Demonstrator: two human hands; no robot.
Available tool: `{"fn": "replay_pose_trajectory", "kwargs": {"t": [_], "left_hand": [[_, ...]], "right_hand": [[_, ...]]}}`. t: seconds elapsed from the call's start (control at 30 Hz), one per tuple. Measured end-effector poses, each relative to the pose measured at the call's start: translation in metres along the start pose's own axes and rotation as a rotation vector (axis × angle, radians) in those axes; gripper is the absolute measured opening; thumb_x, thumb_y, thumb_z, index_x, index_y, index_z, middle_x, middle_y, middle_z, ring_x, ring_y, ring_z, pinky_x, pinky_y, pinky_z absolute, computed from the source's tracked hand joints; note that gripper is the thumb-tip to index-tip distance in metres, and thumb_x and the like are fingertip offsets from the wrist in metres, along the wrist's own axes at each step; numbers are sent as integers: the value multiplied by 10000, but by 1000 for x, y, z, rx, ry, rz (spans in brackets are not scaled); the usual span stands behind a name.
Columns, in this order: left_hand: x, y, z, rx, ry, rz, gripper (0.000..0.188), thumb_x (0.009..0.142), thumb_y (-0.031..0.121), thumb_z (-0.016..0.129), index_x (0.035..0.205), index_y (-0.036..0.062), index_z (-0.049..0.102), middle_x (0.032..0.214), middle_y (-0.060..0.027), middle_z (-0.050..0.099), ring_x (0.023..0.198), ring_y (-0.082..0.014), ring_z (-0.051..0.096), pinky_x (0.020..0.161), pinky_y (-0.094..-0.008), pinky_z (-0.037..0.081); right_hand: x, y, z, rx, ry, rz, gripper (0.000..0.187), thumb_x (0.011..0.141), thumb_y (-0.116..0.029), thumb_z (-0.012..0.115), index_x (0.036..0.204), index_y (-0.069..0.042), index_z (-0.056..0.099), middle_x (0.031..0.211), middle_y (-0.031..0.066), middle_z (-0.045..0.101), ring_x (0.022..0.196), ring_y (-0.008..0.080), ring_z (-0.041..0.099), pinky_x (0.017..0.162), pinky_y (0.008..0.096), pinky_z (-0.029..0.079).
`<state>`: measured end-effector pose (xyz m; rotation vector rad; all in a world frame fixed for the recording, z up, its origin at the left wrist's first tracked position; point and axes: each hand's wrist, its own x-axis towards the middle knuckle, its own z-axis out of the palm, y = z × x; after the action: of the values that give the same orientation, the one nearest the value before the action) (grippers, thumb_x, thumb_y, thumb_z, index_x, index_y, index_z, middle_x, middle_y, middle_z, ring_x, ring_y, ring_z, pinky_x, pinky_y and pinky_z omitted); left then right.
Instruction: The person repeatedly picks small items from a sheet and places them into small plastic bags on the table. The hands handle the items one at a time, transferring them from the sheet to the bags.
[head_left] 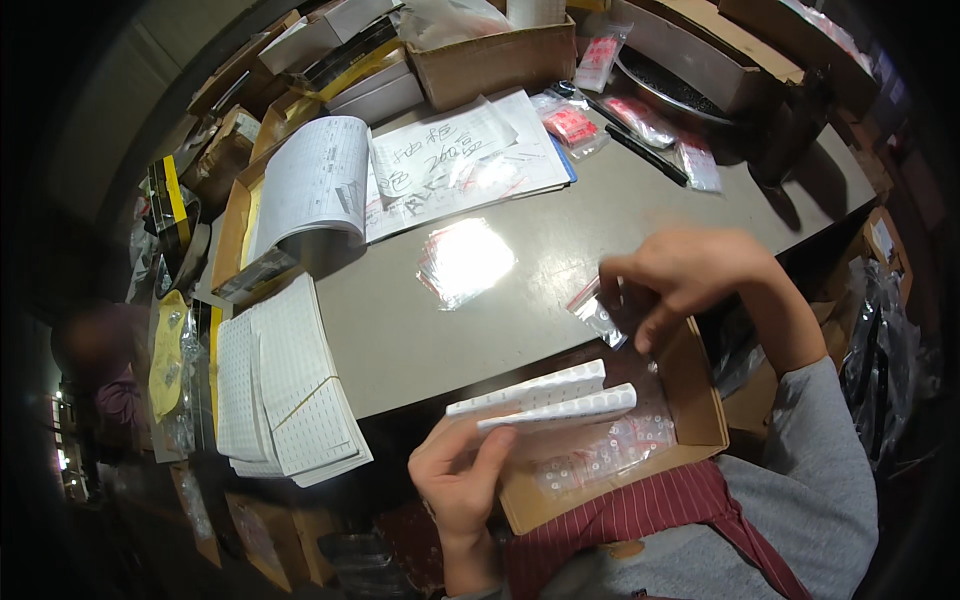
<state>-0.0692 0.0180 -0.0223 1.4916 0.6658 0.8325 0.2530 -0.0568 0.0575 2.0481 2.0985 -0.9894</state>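
My left hand (462, 468) is closed on folded white sticker sheets (560, 404) with rows of round labels, held over an open cardboard box (708, 395) at my lap. Inside the box lie small clear bags (605, 452) with round white spots. Above the table's near edge, my right hand (680, 280) has its thumb and index finger apart, slightly blurred. Right by its index finger is a small clear zip bag (594, 310) with a red strip; whether the finger presses on it, I cannot tell. A fanned stack of shiny clear bags (468, 262) rests mid-table.
Stacked printed label sheets (300, 390), bound by a rubber band, lie at the left edge. Behind them are an open notebook (310, 190) and handwritten papers (455, 165). A black marker (646, 156), red-marked bags (572, 125) and a cardboard box (490, 65) line the back.
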Motion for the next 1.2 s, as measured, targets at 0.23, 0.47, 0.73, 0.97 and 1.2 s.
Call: {"fn": "replay_pose_trajectory", "kwargs": {"t": [0.23,0.47,0.73,0.97,1.2], "left_hand": [[-2,6,13,-17,9,-9,203,851,-13,765,1044,-76,771,985,-109,742,909,-155,671,840,-269,494],[-4,7,8,14,18,7,195,854,-6,772,1037,-76,772,954,-91,739,871,-140,658,810,-258,490],[0,11,19,-9,14,-18,187,865,-5,771,1039,-72,772,953,-86,738,858,-130,654,788,-249,488],[11,14,23,67,-87,75,157,874,-28,772,1023,-76,762,950,-113,734,845,-154,667,747,-267,514],[16,9,29,217,-72,130,150,817,-54,745,964,-51,771,930,-100,732,819,-148,656,725,-250,496]], "right_hand": [[-1,-22,24,283,529,-421,266,968,-233,721,1070,7,673,1014,126,687,978,286,662,865,388,533],[-5,10,45,84,548,-313,514,732,77,592,1239,8,644,1176,200,680,1153,384,618,976,451,509],[-15,-22,43,443,553,-448,365,937,-160,646,1267,-6,636,1142,190,704,1008,333,696,880,420,565],[0,-21,56,550,464,-387,341,984,-185,664,1264,4,620,1116,171,692,912,222,719,728,334,584],[10,-23,54,409,504,-430,328,933,-154,657,1221,-1,614,1094,190,641,1030,382,636,917,452,514]]}}
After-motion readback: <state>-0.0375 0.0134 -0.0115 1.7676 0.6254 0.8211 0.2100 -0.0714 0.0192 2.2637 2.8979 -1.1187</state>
